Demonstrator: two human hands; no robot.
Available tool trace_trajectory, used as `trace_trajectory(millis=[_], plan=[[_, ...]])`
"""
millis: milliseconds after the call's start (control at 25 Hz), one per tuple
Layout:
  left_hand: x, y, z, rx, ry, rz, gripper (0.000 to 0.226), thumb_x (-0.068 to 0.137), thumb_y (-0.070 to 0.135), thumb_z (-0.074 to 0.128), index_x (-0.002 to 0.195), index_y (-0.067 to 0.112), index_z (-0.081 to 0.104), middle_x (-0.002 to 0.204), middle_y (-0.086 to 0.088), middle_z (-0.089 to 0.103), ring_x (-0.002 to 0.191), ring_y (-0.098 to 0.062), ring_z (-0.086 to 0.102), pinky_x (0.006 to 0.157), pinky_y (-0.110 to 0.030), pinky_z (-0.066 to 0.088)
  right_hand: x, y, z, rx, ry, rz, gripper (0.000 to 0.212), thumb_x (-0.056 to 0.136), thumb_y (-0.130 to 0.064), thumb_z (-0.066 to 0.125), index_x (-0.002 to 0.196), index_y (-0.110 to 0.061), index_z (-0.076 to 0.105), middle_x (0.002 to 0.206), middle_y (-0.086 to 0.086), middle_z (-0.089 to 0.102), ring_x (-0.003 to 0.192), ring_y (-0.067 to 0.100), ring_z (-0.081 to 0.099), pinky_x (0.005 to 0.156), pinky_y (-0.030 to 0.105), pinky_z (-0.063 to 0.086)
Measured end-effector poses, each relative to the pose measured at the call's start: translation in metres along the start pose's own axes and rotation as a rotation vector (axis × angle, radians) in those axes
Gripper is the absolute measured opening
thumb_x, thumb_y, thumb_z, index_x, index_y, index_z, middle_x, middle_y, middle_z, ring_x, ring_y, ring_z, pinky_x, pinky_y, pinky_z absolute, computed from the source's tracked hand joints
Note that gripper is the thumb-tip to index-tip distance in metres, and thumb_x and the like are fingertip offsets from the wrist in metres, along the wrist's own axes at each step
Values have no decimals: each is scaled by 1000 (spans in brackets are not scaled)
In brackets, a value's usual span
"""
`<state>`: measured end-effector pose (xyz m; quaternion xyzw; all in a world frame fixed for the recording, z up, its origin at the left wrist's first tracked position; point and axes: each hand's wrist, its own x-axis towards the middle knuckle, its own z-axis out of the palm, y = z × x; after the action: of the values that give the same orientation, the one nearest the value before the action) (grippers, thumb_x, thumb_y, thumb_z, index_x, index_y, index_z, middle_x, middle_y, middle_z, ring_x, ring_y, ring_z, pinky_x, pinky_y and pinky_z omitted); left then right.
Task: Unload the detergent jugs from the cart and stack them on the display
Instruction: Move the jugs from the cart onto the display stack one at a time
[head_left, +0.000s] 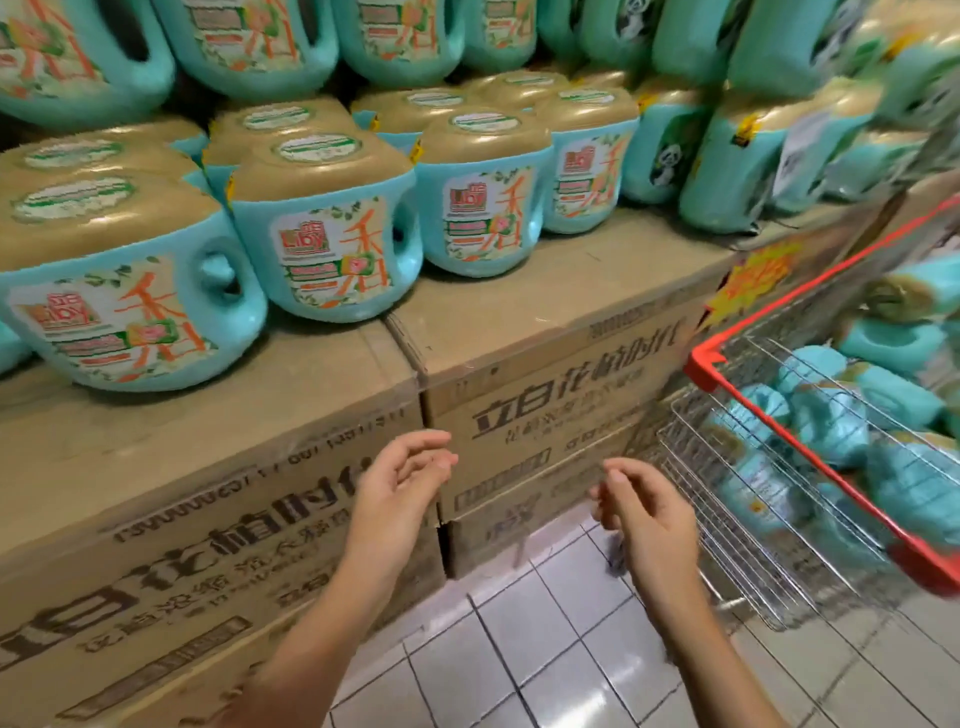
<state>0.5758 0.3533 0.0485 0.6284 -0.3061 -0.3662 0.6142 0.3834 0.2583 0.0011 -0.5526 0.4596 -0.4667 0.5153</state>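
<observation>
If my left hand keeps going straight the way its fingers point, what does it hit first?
Your left hand would likely meet the front of the box first, though depth is unclear.

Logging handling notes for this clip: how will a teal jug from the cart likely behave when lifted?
Probably heavy for its size: the jugs in the cart look large. Likely stiff, since the display jugs hold shape under a stacked row. The moulded handle should give a firm grip; the broad base looks unlikely to tip.
</observation>
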Motion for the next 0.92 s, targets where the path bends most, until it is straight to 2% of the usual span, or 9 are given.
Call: trace_trajectory(millis=[80, 200, 400, 520, 720, 920], plan=[[-15, -23, 41, 50, -102, -115, 20, 92, 2, 57, 102, 17, 67, 98, -9, 72, 87, -9, 66, 74, -12, 49, -21, 15, -52, -12, 12, 92, 18, 95, -4, 53, 89, -11, 68, 71, 11, 66, 58, 14, 56, 53, 23, 46], [-43, -54, 111, 124, -243, -242, 16, 92, 3, 59, 104, 11, 67, 85, 0, 71, 75, -6, 61, 61, -12, 45, -48, 25, -139, -62, 97, 148, 20, 96, -6, 54, 83, -14, 68, 66, 2, 65, 54, 7, 55, 50, 16, 44], [-96, -88, 226, 140, -358, -379, 14, 92, 4, 60, 94, 15, 67, 81, 1, 67, 76, -11, 59, 66, -20, 43, -82, 27, -261, -112, 241, 214, 18, 95, -5, 55, 85, -14, 66, 61, -4, 64, 55, 6, 56, 54, 15, 45], [-108, -96, 275, 174, -426, -387, 15, 92, 3, 60, 103, 9, 68, 90, -5, 68, 79, -12, 61, 67, -22, 44, -89, 28, -312, -124, 308, 256, 16, 96, -6, 54, 88, -14, 66, 70, 1, 65, 60, 10, 57, 58, 15, 46], [-90, -99, 350, 198, -487, -330, 14, 92, 7, 61, 103, 13, 68, 96, -5, 70, 87, -16, 61, 73, -27, 44, -69, 31, -376, -105, 369, 309, 17, 95, -1, 53, 89, -11, 66, 73, 5, 65, 60, 9, 60, 58, 14, 47], [-35, -100, 439, 133, -464, -237, 18, 92, 1, 59, 108, 4, 67, 86, -10, 66, 78, -20, 55, 53, -14, 45, 11, 29, -449, -140, 373, 288, 18, 94, 1, 52, 91, -10, 66, 79, 11, 65, 62, 8, 60, 59, 13, 47]])
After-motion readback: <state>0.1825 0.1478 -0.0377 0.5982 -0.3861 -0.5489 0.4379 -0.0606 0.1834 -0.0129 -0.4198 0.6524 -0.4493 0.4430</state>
